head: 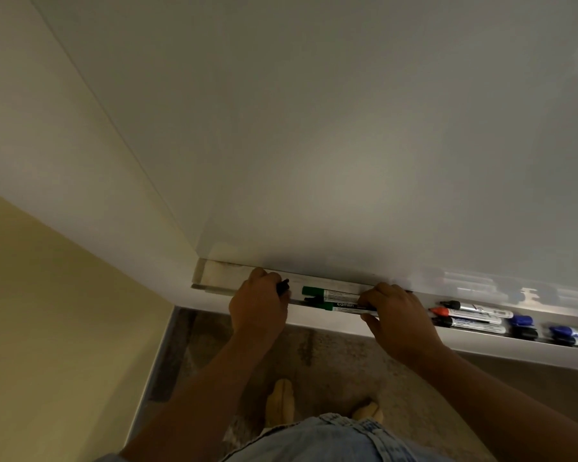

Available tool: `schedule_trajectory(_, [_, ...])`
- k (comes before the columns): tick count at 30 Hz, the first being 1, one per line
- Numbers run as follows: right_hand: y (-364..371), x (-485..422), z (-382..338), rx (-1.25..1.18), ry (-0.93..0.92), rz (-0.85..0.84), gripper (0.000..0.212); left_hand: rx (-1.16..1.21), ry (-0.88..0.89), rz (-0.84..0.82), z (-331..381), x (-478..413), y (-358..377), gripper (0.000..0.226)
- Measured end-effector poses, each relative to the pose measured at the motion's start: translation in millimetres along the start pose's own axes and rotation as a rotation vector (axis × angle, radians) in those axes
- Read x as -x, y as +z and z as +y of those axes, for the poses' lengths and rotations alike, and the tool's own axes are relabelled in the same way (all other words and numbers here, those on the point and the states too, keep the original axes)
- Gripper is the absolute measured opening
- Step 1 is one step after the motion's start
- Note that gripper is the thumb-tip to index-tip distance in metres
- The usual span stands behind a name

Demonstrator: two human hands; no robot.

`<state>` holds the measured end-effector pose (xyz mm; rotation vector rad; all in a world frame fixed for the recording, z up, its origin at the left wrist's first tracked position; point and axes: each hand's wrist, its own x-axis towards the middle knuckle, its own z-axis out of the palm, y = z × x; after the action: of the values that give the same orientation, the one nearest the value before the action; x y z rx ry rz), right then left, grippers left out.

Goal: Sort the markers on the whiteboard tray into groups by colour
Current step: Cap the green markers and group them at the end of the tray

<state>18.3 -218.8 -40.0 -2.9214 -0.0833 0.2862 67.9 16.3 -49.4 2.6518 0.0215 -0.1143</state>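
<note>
A pale tray (214, 276) runs along the bottom of the whiteboard (347, 145). My left hand (257, 308) is closed around a black marker (282, 286) near the tray's left end. Two green markers (327, 293) lie side by side between my hands. My right hand (397, 315) grips the right end of the nearer green marker (344, 306). Further right lie a black-capped marker (474, 308), a red-capped marker (464, 314) and several blue markers (521, 323).
A cream wall (47, 295) stands to the left of the whiteboard. Below the tray is a mottled brown floor (331, 355), with my feet (281, 401) and denim-clad legs close to the wall.
</note>
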Motion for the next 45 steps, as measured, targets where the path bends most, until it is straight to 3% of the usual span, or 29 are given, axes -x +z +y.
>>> schedule_trajectory(6, [0,1,0,-0.022,0.000,0.016,0.023,0.109,-0.046,0.099,-16,-3,-20,0.022])
schedule_trajectory(13, [-2,3,-2,-0.055,-0.006,0.050,0.022,0.000,-0.103,-0.069,-23,-10,-28,0.025])
schedule_trajectory(16, [-4,4,-3,-0.080,-0.006,0.068,0.021,0.004,-0.115,-0.054,-24,-13,-27,0.020])
schedule_trajectory(23, [-8,6,-6,-0.100,-0.015,0.074,0.023,0.119,-0.137,0.039,-37,-14,-24,0.047])
schedule_trajectory(31, [-10,12,-8,-0.125,-0.006,0.072,0.023,-0.009,-0.150,0.015,-52,-16,-26,0.024])
schedule_trajectory(34, [-16,14,-12,-0.169,-0.003,0.079,0.023,0.128,-0.139,0.035,-50,-14,-28,0.026])
schedule_trajectory(40, [-38,31,-26,-0.375,0.028,0.162,0.022,0.681,-0.020,-0.017,-23,6,-49,0.026])
schedule_trajectory(45, [-66,48,-37,-0.493,0.002,0.210,0.027,0.850,0.054,-0.117,0,27,-72,0.029])
